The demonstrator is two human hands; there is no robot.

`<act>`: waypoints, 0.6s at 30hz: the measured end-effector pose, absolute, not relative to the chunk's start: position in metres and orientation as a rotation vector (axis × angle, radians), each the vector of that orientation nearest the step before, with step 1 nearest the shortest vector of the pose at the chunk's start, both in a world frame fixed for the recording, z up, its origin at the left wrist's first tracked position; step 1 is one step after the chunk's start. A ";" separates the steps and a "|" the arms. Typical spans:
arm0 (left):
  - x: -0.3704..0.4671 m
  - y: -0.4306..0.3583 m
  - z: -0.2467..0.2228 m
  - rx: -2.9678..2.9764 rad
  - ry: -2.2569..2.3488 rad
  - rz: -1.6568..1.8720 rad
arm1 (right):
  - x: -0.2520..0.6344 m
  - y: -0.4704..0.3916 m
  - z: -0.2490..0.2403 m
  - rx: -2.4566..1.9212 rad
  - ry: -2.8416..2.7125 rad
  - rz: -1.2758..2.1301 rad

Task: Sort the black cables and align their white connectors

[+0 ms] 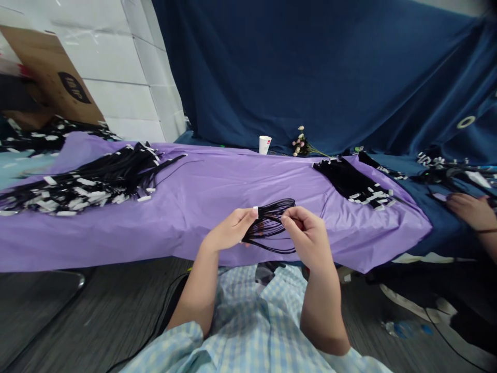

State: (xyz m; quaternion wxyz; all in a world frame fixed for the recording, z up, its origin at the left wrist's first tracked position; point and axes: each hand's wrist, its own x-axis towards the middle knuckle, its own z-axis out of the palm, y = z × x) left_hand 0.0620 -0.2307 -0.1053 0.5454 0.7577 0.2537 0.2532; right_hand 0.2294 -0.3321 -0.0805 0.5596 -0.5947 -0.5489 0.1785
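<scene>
A looped bundle of thin black cables [272,230] hangs in front of me, just over the near edge of the purple cloth [217,191]. My left hand [231,228] is closed around the bundle's left end, with a white tag at the thumb. At the loops' right side, my right hand [308,233] has its thumb and forefinger pinched together on the cables. Its other fingers are curled and partly hidden.
A large pile of black cables with white tags [128,166] lies at left; a smaller tagged pile [349,178] lies at right. A paper cup [264,145] and artificial flowers [302,145] stand at the back. Another person's hand [471,210] is at far right.
</scene>
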 end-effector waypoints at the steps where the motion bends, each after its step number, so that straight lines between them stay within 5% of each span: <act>1: 0.062 -0.230 -0.106 1.790 0.607 0.599 | 0.230 -0.330 -0.082 -1.393 -1.335 0.367; 18: 0.076 -0.205 -0.072 1.656 0.687 0.542 | 0.232 -0.270 -0.082 -1.085 -1.485 0.082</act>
